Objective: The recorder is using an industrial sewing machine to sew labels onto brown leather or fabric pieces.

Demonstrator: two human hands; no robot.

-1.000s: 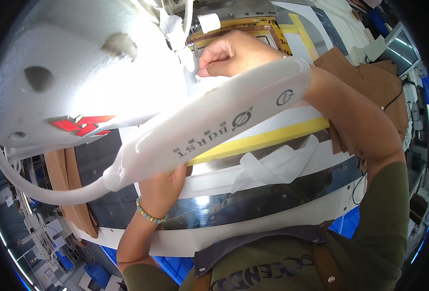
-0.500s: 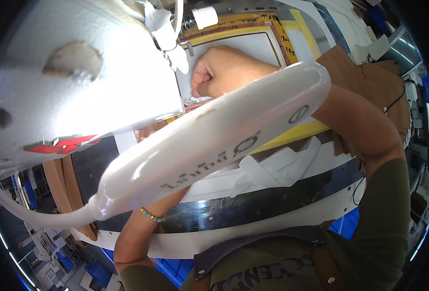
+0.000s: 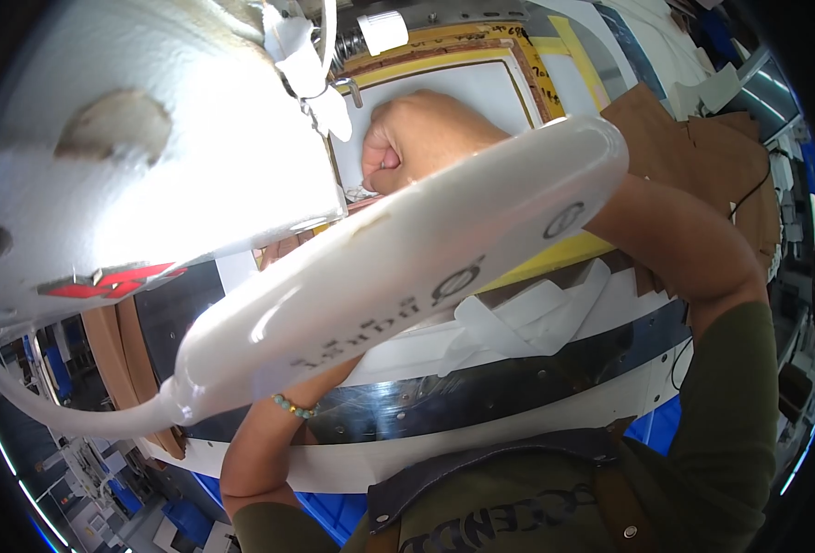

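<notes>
My right hand (image 3: 417,136) is curled over the white sheet (image 3: 463,81) inside a yellow framed panel (image 3: 544,85), close to the white machine head (image 3: 195,175). Its fingers are pinched together near some small whitish bits (image 3: 360,193); what they hold is too small to make out. A long white glossy housing (image 3: 407,249) with a cable crosses in front of both forearms. Behind it most of my left hand (image 3: 283,249) is hidden. Only some of its fingers show below the machine head, near the frame's lower edge.
Folded white strips (image 3: 527,309) lie at the near side of the frame, over a dark metal plate (image 3: 398,405). Brown sheets (image 3: 693,175) are piled at the right, and a brown folded piece (image 3: 126,359) stands at the left. A white knob (image 3: 383,33) juts from the machine.
My right hand has shifted slightly, its fingers still pinched at the same spot. The machine head and white housing appear slightly further left in the view.
</notes>
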